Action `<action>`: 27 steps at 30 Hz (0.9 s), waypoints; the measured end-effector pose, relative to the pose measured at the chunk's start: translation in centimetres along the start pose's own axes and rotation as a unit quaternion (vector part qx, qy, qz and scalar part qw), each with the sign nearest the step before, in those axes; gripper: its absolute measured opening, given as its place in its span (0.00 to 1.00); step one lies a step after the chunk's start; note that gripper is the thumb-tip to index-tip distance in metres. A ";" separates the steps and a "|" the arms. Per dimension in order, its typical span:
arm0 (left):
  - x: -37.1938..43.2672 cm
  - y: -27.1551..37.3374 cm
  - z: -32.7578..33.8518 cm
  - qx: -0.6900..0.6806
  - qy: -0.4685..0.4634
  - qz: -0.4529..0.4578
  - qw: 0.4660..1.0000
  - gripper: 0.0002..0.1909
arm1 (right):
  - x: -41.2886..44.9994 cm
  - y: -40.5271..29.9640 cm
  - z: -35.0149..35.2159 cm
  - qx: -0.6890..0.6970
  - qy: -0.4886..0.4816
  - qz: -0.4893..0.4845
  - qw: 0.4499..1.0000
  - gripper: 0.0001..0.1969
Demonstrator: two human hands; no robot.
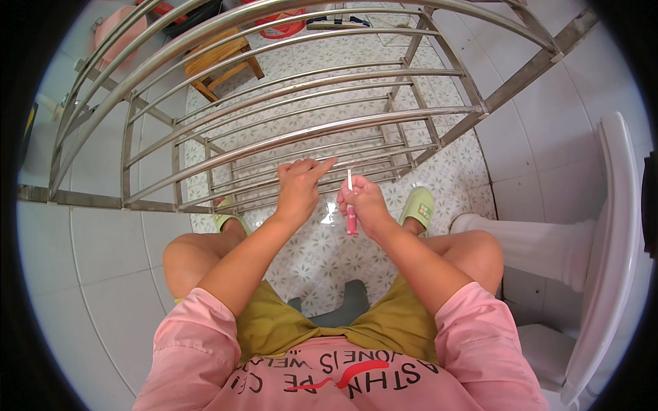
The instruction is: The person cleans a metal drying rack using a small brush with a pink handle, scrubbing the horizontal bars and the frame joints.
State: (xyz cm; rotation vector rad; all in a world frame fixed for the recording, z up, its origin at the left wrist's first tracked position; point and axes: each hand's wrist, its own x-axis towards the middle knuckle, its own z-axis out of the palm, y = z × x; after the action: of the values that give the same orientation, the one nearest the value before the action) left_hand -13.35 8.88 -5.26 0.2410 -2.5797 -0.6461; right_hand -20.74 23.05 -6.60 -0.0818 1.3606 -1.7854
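Observation:
In my right hand [364, 200] is a small toothbrush [351, 220] with a pink handle and a white upper part. It stands nearly upright, its flared pink base hanging below my fingers and its white end poking out above them. My left hand [299, 186] holds nothing that I can see. Its index finger points right, towards the white end, while the other fingers are bent. Both hands are in front of the lower bars of a stainless steel rack [87, 199]; whether the left fingertips touch a bar, I cannot tell.
Beyond the rack's bars are a wooden stool [213, 56], a red plastic basin [281, 28] and a pink basin [121, 36]. A white pedestal washbasin [606, 267] stands close on my right. Green slippers [419, 205] rest on the patterned tile floor [308, 262]. Part of a grey seat [352, 303] shows beneath me.

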 end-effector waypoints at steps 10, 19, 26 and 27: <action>0.0 0.1 0.1 -0.003 0.007 -0.003 1.000 0.25 | -0.8 -1.6 -0.3 0.106 0.025 0.024 0.994 0.02; -0.1 -0.1 0.3 0.014 0.014 0.000 1.000 0.22 | -1.8 -5.1 0.2 0.053 -0.001 0.102 0.993 0.05; 0.1 0.2 0.6 -0.003 0.010 -0.001 1.000 0.26 | -1.0 -6.7 -1.0 0.123 -0.082 0.200 0.969 0.10; 0.1 0.2 0.5 -0.001 0.008 -0.002 1.000 0.26 | -1.1 -6.8 -0.3 0.123 -0.083 0.200 0.969 0.10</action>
State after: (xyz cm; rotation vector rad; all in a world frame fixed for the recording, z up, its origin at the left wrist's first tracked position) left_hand -13.66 9.24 -5.54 0.2510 -2.5635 -0.6459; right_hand -24.23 24.19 -0.75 0.1647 0.9491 -1.5504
